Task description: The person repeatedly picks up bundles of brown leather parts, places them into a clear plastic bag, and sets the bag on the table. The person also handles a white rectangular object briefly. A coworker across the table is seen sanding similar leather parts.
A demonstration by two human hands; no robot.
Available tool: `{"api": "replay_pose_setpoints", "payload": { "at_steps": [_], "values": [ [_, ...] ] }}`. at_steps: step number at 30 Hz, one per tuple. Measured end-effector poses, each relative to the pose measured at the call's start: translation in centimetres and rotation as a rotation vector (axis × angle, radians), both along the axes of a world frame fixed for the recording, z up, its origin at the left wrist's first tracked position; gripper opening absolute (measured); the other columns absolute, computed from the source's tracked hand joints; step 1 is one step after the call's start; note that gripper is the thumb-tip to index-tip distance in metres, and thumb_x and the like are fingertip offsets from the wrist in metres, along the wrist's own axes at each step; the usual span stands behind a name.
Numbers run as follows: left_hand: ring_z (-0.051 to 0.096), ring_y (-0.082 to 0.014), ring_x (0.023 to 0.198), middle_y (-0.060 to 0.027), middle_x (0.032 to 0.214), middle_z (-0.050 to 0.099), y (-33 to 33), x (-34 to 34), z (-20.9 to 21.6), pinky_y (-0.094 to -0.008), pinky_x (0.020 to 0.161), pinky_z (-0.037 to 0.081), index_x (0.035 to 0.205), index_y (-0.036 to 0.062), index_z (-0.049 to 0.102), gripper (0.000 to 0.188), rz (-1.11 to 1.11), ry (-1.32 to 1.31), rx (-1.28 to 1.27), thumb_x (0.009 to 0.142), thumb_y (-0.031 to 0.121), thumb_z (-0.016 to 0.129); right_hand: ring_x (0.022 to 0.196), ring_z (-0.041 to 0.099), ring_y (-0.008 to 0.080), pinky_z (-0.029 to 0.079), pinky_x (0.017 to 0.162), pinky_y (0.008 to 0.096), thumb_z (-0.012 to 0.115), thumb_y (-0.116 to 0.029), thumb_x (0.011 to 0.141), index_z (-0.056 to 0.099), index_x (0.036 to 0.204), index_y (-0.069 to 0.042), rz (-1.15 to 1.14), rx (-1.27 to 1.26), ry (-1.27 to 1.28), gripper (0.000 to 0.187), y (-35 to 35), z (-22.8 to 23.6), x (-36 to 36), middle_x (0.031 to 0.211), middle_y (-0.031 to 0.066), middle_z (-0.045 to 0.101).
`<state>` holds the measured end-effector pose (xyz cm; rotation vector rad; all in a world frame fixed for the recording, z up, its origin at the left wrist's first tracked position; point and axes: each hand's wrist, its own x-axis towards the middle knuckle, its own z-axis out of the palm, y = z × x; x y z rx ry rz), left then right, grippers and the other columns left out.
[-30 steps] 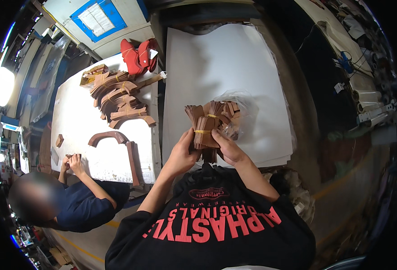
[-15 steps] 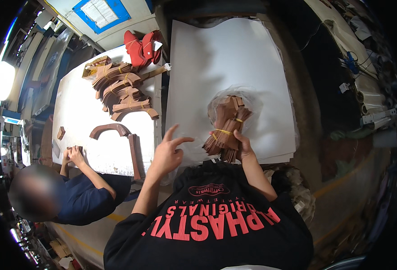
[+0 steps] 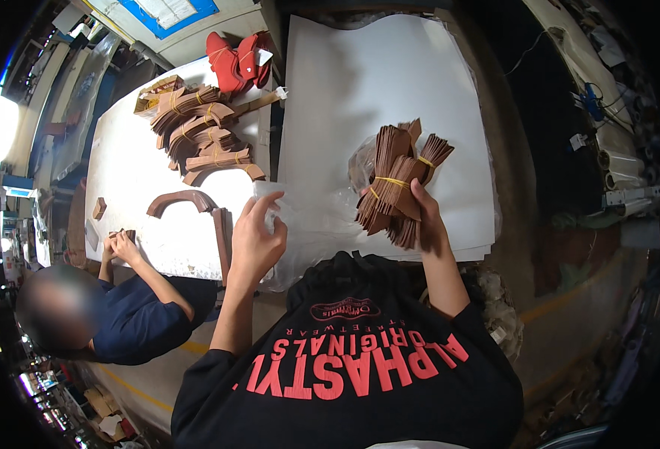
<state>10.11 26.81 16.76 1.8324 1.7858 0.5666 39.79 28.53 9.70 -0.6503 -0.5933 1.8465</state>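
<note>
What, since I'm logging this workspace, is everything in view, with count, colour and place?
White sheets: stack, white, centre-right
Held bundles: several, brown, over the sheets
Clear plastic: uncounted, colourless, left of held bundles
Left table: one, white, left
Banded stacks: several, brown, left table's far half
Red pieces: uncounted, red, left table's far edge
Box: one, brownish, beside banded stacks
Curved piece: one, brown, mid-table
Straight piece: one, brown, beside it
Small block: one, brown, table's left side
Co-worker: one, navy top, table's near edge
Shirt: one, black, bottom
Left hand: one, bare, near plastic
Right hand: one, bare, holding bundles
</note>
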Motion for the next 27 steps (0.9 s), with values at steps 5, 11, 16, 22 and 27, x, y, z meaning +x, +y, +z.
{"api": "replay_pose_setpoints", "payload": {
  "at_steps": [5, 11, 16, 22, 27],
  "values": [
    [0.066, -0.0366, 0.104, -0.0205, 0.124, 0.061, 0.3, 0.8, 3.1, -0.0408, 0.092, 0.052, 0.147, 0.0106, 0.055, 0.072, -0.144, -0.153, 0.004, 0.077, -0.006, 0.053, 0.110, 0.069, 0.0423, 0.056, 0.101, 0.0537, 0.066, -0.055, 0.092, 0.046, 0.144, 0.007, 0.094, 0.127, 0.027, 0.083, 1.4, 2.3, 0.2, 0.125, 0.0332, 0.064],
    [0.057, -0.0372, 0.131, -0.0218, 0.150, 0.051, 0.7, 2.7, 6.7, -0.0380, 0.109, 0.044, 0.159, 0.0066, 0.040, 0.090, -0.294, -0.362, -0.053, 0.071, -0.011, 0.047, 0.113, 0.067, 0.0451, 0.044, 0.113, 0.0593, 0.067, -0.050, 0.090, 0.038, 0.152, 0.004, 0.263, 0.254, 0.358, 0.087, 1.8, 0.5, -2.6, 0.136, 0.0309, 0.059],
    [0.051, -0.0396, 0.141, -0.0268, 0.158, 0.045, 0.4, 1.9, 6.6, -0.0368, 0.117, 0.036, 0.157, -0.0009, 0.042, 0.094, -0.527, -0.313, -0.030, 0.063, -0.011, 0.045, 0.124, 0.062, 0.0273, 0.051, 0.108, 0.0425, 0.075, -0.028, 0.093, 0.047, 0.146, 0.001, -0.027, 0.199, 0.025, 0.067, 2.9, -0.9, -2.4, 0.133, 0.0148, 0.063],
    [0.039, -0.0356, 0.151, -0.0275, 0.162, 0.039, 0.4, -0.3, 4.7, -0.0348, 0.121, 0.028, 0.159, -0.0003, 0.038, 0.099, -0.361, -0.260, -0.392, 0.061, -0.005, 0.048, 0.119, 0.060, 0.0252, 0.049, 0.107, 0.0409, 0.074, -0.028, 0.097, 0.053, 0.141, -0.002, -0.280, 0.704, -0.586, 0.055, 5.4, 3.0, -2.3, 0.132, 0.0117, 0.062],
    [0.021, -0.0273, 0.158, -0.0225, 0.170, 0.026, 3.0, -0.2, 1.0, -0.0309, 0.124, 0.020, 0.167, 0.0054, 0.018, 0.105, -0.374, -0.564, -0.212, 0.067, -0.007, 0.050, 0.117, 0.063, 0.0299, 0.051, 0.098, 0.0450, 0.083, -0.021, 0.082, 0.052, 0.138, -0.004, 0.048, 1.155, -1.142, 0.066, 4.2, -3.6, -3.4, 0.130, 0.0149, 0.063]
  ]
}}
